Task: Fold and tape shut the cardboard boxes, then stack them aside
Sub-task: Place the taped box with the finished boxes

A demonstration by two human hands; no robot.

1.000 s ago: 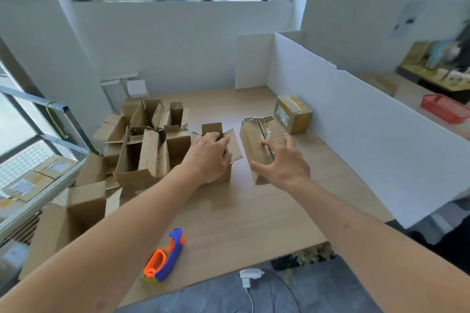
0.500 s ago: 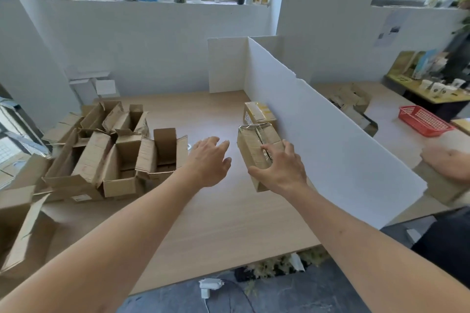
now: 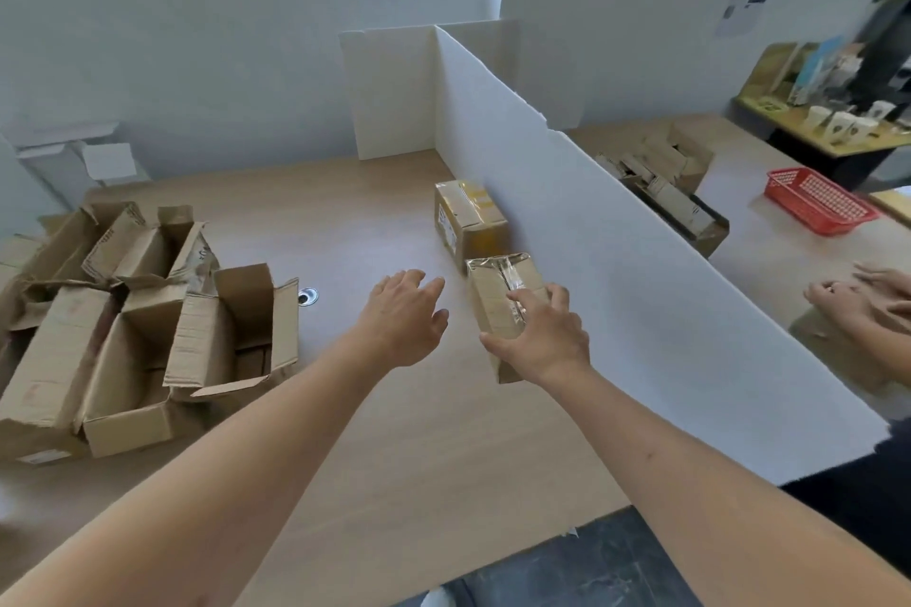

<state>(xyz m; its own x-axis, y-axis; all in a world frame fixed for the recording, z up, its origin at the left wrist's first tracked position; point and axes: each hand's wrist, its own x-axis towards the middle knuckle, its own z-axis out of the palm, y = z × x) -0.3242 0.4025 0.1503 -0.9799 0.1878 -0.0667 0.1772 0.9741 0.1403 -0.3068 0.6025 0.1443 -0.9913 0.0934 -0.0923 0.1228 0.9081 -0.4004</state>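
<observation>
Right under the right hand's [image 3: 544, 340] curled fingers [image 3: 525, 298], the taped box [image 3: 498, 298].

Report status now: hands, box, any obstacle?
Left hand open, free. Right hand holds taped box beside white divider. Second taped box just behind it.

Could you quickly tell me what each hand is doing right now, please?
Left hand: open, holding nothing.
Right hand: gripping the taped box.
</observation>
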